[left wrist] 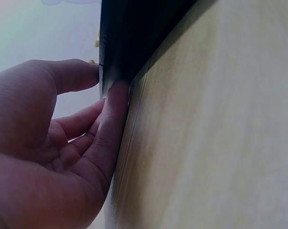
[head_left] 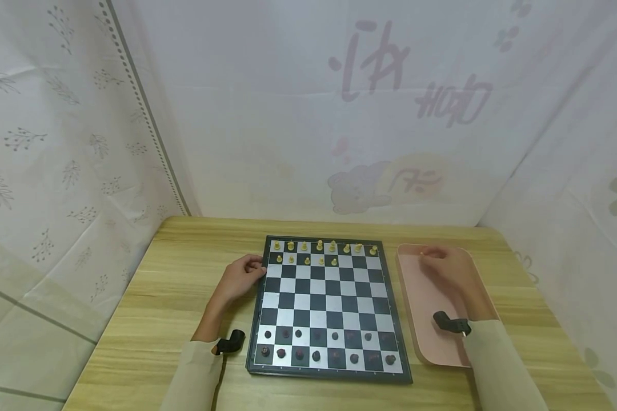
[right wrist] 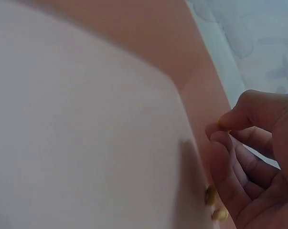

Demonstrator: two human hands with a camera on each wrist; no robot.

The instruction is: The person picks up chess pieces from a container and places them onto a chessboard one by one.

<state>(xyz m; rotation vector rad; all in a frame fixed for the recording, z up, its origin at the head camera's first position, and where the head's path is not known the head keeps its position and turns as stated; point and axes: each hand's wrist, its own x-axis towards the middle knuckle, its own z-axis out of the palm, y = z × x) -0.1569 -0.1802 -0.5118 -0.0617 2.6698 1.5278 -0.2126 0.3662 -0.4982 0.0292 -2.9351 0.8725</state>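
Note:
A magnetic-looking chessboard in a dark frame lies on the wooden table. My left hand holds its left edge near the far corner; in the left wrist view the thumb meets the upper rim and a finger lies against the side. My right hand is over the far end of a pink tray. Between its thumb and fingertip it pinches a small yellow chess piece, mostly hidden by the fingers. Two more yellow pieces lie by the tray wall below the hand.
Yellow chess pieces fill the board's far row, with several pawns in front. Dark pieces stand in the two near rows. The tray sits just right of the board. A patterned curtain hangs behind the table.

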